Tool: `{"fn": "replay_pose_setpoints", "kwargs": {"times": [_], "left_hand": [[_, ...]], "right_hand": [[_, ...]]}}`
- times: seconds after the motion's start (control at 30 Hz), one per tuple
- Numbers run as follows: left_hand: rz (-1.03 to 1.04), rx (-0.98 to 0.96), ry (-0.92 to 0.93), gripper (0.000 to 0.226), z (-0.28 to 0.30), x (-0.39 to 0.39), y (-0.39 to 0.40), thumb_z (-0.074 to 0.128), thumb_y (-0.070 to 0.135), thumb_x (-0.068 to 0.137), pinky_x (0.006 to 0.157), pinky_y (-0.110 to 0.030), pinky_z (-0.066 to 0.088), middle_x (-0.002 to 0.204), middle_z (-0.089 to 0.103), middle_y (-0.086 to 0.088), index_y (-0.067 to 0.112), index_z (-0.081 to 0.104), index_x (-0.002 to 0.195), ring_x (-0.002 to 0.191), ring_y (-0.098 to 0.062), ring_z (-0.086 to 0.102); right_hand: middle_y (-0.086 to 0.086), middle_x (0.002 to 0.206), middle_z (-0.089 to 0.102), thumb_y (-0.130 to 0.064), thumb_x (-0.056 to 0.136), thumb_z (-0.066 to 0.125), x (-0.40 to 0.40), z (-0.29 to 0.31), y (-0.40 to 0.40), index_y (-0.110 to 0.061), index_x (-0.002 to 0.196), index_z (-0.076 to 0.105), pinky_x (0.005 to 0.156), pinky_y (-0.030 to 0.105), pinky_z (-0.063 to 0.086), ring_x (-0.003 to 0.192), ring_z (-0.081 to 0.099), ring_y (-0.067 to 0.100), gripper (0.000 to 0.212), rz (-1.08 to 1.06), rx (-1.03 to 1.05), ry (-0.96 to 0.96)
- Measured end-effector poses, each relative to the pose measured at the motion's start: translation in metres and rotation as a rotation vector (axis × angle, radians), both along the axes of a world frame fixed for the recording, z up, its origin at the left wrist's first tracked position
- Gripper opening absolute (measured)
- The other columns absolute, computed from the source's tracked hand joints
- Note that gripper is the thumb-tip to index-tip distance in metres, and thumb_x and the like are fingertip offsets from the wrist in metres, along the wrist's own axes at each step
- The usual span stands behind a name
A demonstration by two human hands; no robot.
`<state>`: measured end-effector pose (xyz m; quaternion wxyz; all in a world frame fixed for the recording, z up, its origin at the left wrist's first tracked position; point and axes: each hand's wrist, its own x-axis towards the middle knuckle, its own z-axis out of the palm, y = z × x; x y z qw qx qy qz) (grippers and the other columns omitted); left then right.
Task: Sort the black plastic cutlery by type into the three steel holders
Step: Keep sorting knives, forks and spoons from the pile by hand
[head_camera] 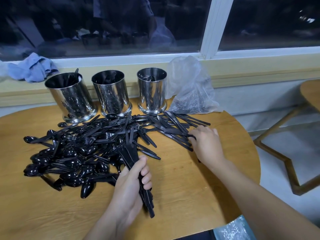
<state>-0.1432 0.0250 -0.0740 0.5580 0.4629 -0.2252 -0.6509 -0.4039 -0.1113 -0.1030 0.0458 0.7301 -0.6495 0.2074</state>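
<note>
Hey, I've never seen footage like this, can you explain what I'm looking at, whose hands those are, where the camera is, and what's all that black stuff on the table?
There is no machine here. One camera, worn on a person's head, looks down at their own two hands. On the round wooden table lies a pile of cutlery: black plastic spoons, forks and knives. Behind it stand three steel holders, each already holding some pieces, and a clear plastic bag on the right. The left hand grips a bundle of knives. The right hand is picking at more knives at the pile's right edge. A blue cloth lies on the sill.
</note>
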Motion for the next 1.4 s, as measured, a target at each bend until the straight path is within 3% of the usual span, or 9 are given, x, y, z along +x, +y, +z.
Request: {"fn": "replay_pose_setpoints", "kwargs": {"times": [0.2, 0.33, 0.5, 0.77, 0.93, 1.03, 1.2, 1.3, 1.4], "left_hand": [[-0.038, 0.017, -0.063, 0.023, -0.003, -0.001, 0.006, 0.078, 0.035, 0.103, 0.057, -0.029, 0.035, 0.079, 0.043, 0.002, 0.019, 0.065, 0.111, 0.065, -0.013, 0.038], [-0.037, -0.010, -0.049, 0.022, 0.001, -0.002, 0.007, 0.079, 0.035, 0.102, 0.061, -0.031, 0.032, 0.080, 0.042, 0.002, 0.020, 0.065, 0.107, 0.066, -0.014, 0.037], [-0.010, -0.080, -0.082, 0.022, 0.009, -0.008, 0.002, 0.081, 0.033, 0.100, 0.059, -0.028, 0.035, 0.084, 0.051, 0.008, 0.019, 0.067, 0.111, 0.067, -0.011, 0.040], [0.070, -0.125, -0.115, 0.034, 0.011, -0.009, -0.004, 0.079, 0.027, 0.102, 0.058, -0.031, 0.036, 0.084, 0.057, -0.007, -0.001, 0.069, 0.119, 0.070, -0.014, 0.053], [0.088, -0.113, -0.139, 0.015, 0.013, -0.010, -0.001, 0.068, 0.023, 0.108, 0.061, -0.037, 0.036, 0.094, 0.066, -0.008, 0.009, 0.070, 0.114, 0.068, -0.015, 0.053], [0.152, -0.070, -0.133, 0.014, 0.014, -0.010, -0.001, 0.064, 0.027, 0.112, 0.059, -0.034, 0.037, 0.085, 0.062, -0.005, 0.014, 0.067, 0.109, 0.069, -0.015, 0.052], [0.224, -0.007, 0.004, 0.011, 0.016, -0.004, -0.007, 0.061, 0.026, 0.111, 0.069, -0.036, 0.038, 0.076, 0.047, 0.001, 0.019, 0.068, 0.114, 0.072, -0.017, 0.049], [0.215, -0.006, 0.059, 0.010, 0.017, 0.000, -0.008, 0.061, 0.024, 0.111, 0.068, -0.036, 0.038, 0.075, 0.044, 0.001, 0.017, 0.067, 0.114, 0.069, -0.016, 0.047], [0.204, -0.003, 0.064, 0.010, 0.014, 0.003, -0.010, 0.062, 0.024, 0.111, 0.071, -0.037, 0.042, 0.074, 0.039, 0.000, 0.015, 0.067, 0.111, 0.069, -0.017, 0.045]], "right_hand": [[-0.002, 0.100, 0.070, -0.020, 0.101, 0.074, 0.005, 0.010, 0.016, -0.021, 0.106, 0.079, 0.088, 0.044, 0.047, 0.095, 0.066, 0.026, 0.007, 0.015, 0.015, -0.096], [-0.004, 0.094, 0.070, -0.020, 0.106, 0.067, 0.023, 0.022, 0.044, -0.021, 0.104, 0.073, 0.070, 0.038, 0.048, 0.083, 0.064, 0.021, 0.007, 0.055, 0.076, -0.283], [-0.007, 0.070, 0.059, -0.024, 0.113, 0.056, 0.066, 0.035, 0.090, -0.024, 0.079, 0.057, 0.063, 0.032, 0.042, 0.066, 0.054, 0.012, 0.033, 0.235, 0.300, -0.609], [-0.009, 0.072, 0.054, -0.030, 0.116, 0.048, 0.095, 0.047, 0.125, -0.019, 0.082, 0.057, 0.065, 0.028, 0.040, 0.067, 0.047, 0.009, 0.037, 0.374, 0.500, -0.834], [-0.011, 0.073, 0.060, -0.035, 0.116, 0.050, 0.097, 0.055, 0.133, -0.029, 0.084, 0.061, 0.062, 0.029, 0.043, 0.065, 0.053, 0.008, 0.034, 0.429, 0.534, -0.712], [-0.014, 0.078, 0.066, -0.039, 0.113, 0.054, 0.096, 0.066, 0.128, -0.037, 0.087, 0.068, 0.067, 0.037, 0.049, 0.070, 0.060, 0.014, 0.030, 0.503, 0.538, -0.664], [-0.011, 0.100, 0.068, -0.040, 0.107, 0.065, 0.068, 0.044, 0.041, -0.028, 0.108, 0.074, 0.083, 0.044, 0.058, 0.086, 0.064, 0.010, 0.016, 0.208, 0.207, -0.506], [-0.001, 0.132, 0.063, -0.041, 0.103, 0.072, 0.056, 0.032, -0.007, -0.021, 0.141, 0.066, 0.098, 0.039, 0.057, 0.111, 0.064, 0.019, 0.043, 0.084, 0.256, -0.263], [0.003, 0.142, 0.062, -0.048, 0.101, 0.073, 0.059, 0.029, -0.026, -0.020, 0.149, 0.059, 0.107, 0.045, 0.053, 0.129, 0.060, 0.027, 0.057, 0.079, 0.267, -0.102]]}}
